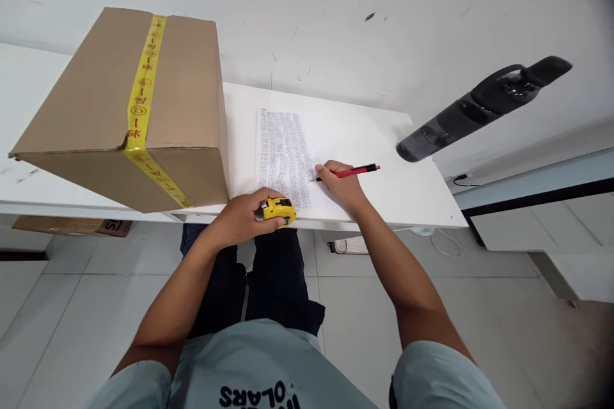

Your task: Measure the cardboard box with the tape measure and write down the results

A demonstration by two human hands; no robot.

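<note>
My left hand is closed round a yellow and black tape measure at the front edge of the white table. A red and black pen is gripped in my right hand, its tip at the right edge of a sheet of paper. Dense rows of small handwriting cover the sheet, which lies flat on the table. Close by on the left stands a large cardboard box, shut with yellow printed tape.
A dark bottle with a carry loop stands at the right end of the white table. Behind the table rises a scuffed white wall. Under the table, a flat cardboard piece lies at the left, and a cable trails at the right.
</note>
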